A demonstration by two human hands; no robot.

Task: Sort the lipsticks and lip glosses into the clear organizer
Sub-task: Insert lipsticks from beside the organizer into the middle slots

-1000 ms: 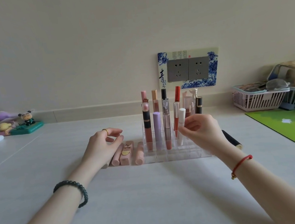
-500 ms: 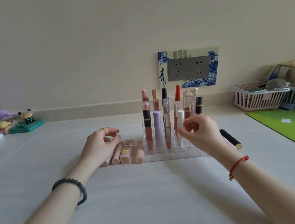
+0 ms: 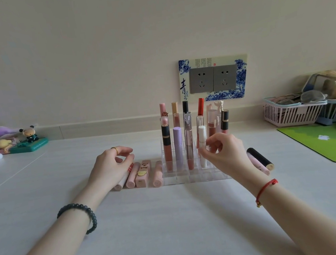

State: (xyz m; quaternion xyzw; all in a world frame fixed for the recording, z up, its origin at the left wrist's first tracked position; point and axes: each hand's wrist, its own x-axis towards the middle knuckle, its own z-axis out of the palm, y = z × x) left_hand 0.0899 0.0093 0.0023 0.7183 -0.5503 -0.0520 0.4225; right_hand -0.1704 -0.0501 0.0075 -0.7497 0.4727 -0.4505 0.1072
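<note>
White tube [image 3: 202, 136], upright in the clear organizer [image 3: 189, 178], meets the curled fingertips of the right grip [image 3: 222, 154]; pinched or merely touched, I cannot tell; left grip [image 3: 109, 169] hangs loosely curled, holding nothing, over pink lipsticks [image 3: 141, 174] lying on the surface [image 3: 173, 221] beside the organizer.

Our right hand [image 3: 224, 152] hides the 3 o'clock side of the clear organizer [image 3: 189, 177]; whether it touches the white tube [image 3: 202, 136], we cannot tell. Our left hand [image 3: 110, 167] covers the far end of a pink tube [image 3: 120, 183]. The contents of the basket [image 3: 287, 113] at 3 o'clock are blurred.
</note>
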